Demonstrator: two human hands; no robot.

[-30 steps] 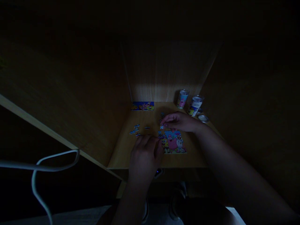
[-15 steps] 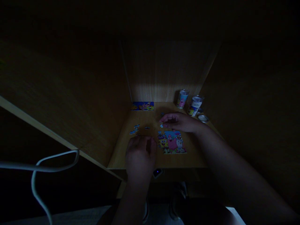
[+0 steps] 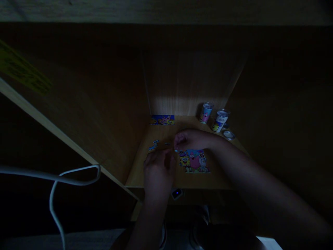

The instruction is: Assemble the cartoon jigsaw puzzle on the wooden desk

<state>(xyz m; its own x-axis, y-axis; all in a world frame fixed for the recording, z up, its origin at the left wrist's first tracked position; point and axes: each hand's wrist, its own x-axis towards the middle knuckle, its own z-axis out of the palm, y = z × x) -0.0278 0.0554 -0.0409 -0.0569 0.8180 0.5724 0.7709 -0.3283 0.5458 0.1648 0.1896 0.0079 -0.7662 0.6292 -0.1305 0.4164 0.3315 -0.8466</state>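
A partly joined cartoon jigsaw puzzle lies flat on the wooden shelf. My right hand reaches over its upper left corner, fingertips pinched on a small light-blue puzzle piece at the puzzle's edge. Just left of the puzzle, my left hand rests low over the shelf, thumb and fingers apart with nothing visible between them. Beyond its knuckles lie several joined blue pieces and a small dark loose piece. My right hand covers part of the puzzle's top edge.
Two picture-covered cans, one pink and blue and one white-labelled, stand at the back right by a round lid. Another cartoon puzzle strip lies against the back wall. A white cable hangs at the left. The light is dim.
My right hand has brought the small piece down and left to the puzzle's upper left edge. My left hand stays beside the puzzle. The camera view has shifted slightly.
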